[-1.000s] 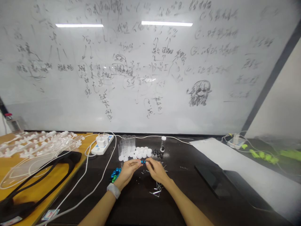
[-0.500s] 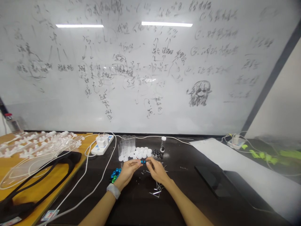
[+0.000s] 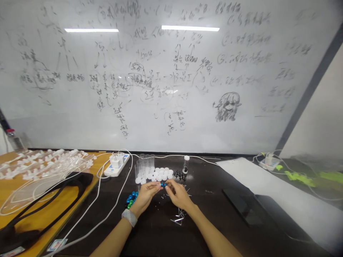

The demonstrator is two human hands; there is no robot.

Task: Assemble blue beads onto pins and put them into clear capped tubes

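Note:
My left hand [image 3: 146,195] and my right hand [image 3: 179,194] meet over the dark table [image 3: 214,200], and both pinch a small blue bead piece [image 3: 162,184] between their fingertips. A grey band sits on my left wrist. To the left of my left hand lies a cluster of blue and green beads [image 3: 131,199]. Small metal pins [image 3: 179,216] lie scattered under and beside my right hand. Just beyond the hands are several white caps [image 3: 159,174], clear tubes [image 3: 144,164], a pile of black beads [image 3: 179,174] and a capped vial [image 3: 185,163].
A white power strip [image 3: 117,164] with cables lies at the left. White plastic parts [image 3: 40,166] and a black strap [image 3: 53,196] lie on the orange table. A white sheet [image 3: 268,189] and a dark flat device [image 3: 241,203] lie at the right. A whiteboard [image 3: 166,78] stands behind.

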